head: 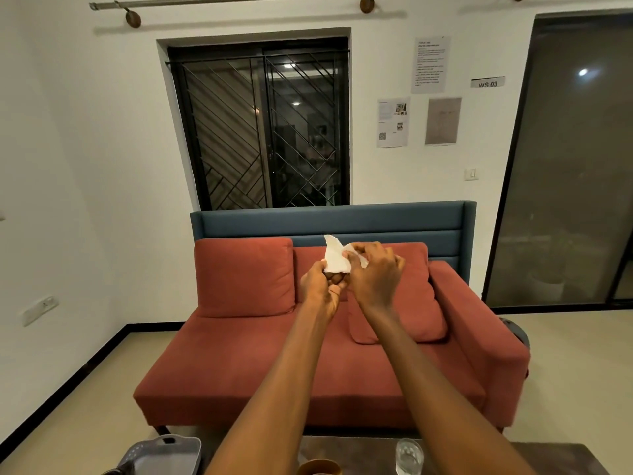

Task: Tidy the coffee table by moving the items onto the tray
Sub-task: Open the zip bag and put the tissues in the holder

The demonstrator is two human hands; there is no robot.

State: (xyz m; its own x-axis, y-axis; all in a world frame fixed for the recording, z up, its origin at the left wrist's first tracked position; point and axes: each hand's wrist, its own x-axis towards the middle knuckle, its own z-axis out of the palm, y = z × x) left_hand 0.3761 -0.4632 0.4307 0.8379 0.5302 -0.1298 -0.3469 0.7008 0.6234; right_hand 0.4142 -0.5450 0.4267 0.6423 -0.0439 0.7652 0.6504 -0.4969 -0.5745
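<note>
Item in hand: thin white crumpled paper napkin (337, 258), soft and creased, one corner standing up; held in the air well above the surface, in front of the far sofa.
Left hand (322, 286): fingers curled round the lower edge of the napkin, pinching it from below.
Right hand (375, 274): fingers curled over the right side of the napkin, gripping it from above; both hands meet on the one sheet.
Step in hand: judged to be folding or bunching the napkin before it goes to the tray; not yet set down.
Next move calls for: lowering the napkin near and left to the tray; being light and limp, it should be pressed flat or tucked so it stays put.
Tray: grey plastic tray with raised rim and cut-out handle (164, 450), smooth, at the near left edge of view; contents mostly out of sight.
Glass: clear drinking glass (409, 455), hard and smooth, near right on the surface, apart from the tray.
Cup: rounded ochre cup rim (320, 467), only its top showing, near centre.
Surface: dark mottled coffee-table top (565, 457), stone-like pattern.
Backdrop: rust-red fabric sofa with blue padded back (308, 365), soft cushions, far side.
</note>
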